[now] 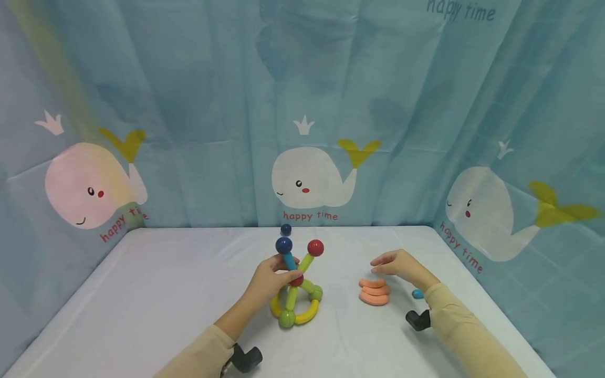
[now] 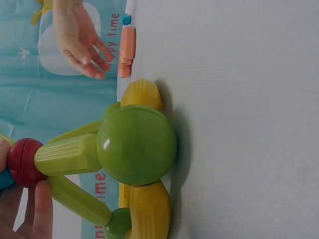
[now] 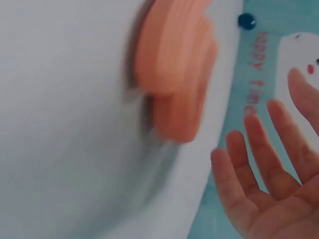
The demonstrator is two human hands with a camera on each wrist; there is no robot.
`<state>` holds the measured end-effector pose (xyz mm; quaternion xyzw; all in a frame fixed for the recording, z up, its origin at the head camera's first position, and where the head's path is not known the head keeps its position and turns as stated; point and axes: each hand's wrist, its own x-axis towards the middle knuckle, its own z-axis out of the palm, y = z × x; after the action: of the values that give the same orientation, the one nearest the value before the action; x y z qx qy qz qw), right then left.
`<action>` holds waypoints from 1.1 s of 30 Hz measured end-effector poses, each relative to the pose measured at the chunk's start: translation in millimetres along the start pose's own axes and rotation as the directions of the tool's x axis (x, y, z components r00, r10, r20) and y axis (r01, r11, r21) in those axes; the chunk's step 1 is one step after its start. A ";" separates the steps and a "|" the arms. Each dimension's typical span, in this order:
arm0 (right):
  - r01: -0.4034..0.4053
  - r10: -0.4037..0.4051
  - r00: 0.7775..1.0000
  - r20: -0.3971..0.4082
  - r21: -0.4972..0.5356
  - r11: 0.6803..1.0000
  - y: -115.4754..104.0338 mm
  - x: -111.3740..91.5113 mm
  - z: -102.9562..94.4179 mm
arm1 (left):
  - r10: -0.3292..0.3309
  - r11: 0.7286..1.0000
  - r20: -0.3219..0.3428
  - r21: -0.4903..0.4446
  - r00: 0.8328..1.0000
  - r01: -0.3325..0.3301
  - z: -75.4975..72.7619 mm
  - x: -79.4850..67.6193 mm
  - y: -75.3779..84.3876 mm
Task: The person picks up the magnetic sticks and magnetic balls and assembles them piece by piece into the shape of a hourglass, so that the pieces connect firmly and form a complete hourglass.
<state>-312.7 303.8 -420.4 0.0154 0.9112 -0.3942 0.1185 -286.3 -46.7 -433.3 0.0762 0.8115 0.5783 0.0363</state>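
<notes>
Yellow curved bars [image 1: 308,313] and green balls [image 1: 287,318] form the base of the frame [image 1: 291,298], which stands on the white cloth [image 1: 165,294] near the middle of the table. From the base, lime rods [image 2: 70,154] lean up to a red hub [image 2: 25,163]. The left hand [image 1: 270,281] grips the frame there, its thumb and fingers closed about the hub and the foot of a blue rod [image 1: 289,261]. That rod carries a dark blue ball [image 1: 283,245]; another lime rod, slanting right, is topped by a red ball [image 1: 315,248]. The right hand [image 1: 402,266] hangs in the air with relaxed, parted fingers and an unfilled palm, near the orange pieces [image 1: 374,291], which lie close together right of the frame. A small blue piece [image 1: 417,294] lies beside the right sleeve [image 1: 465,331]. A loose blue ball [image 1: 285,229] sits at the far table edge, before a whale-print curtain [image 1: 189,94].
</notes>
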 end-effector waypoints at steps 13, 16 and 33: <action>0.001 0.012 0.993 0.120 -0.109 0.994 18.2 5.9 5.8 | 0.010 1.000 -0.002 -0.006 1.000 -0.010 -1.2 -2.4 0.0; 0.022 -0.001 0.989 0.145 -0.143 0.990 16.7 6.5 5.8 | 0.011 1.000 -0.006 -0.003 1.000 -0.011 -1.1 -2.2 -0.2; 0.048 -0.052 0.998 0.023 0.155 0.987 -3.4 19.2 9.1 | 0.010 1.000 -0.005 -0.005 1.000 -0.010 -1.0 -1.9 1.2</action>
<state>-329.9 293.7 -428.4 -0.0037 0.8764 -0.4666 0.1193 -284.5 -47.5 -431.9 0.0787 0.8097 0.5806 0.0318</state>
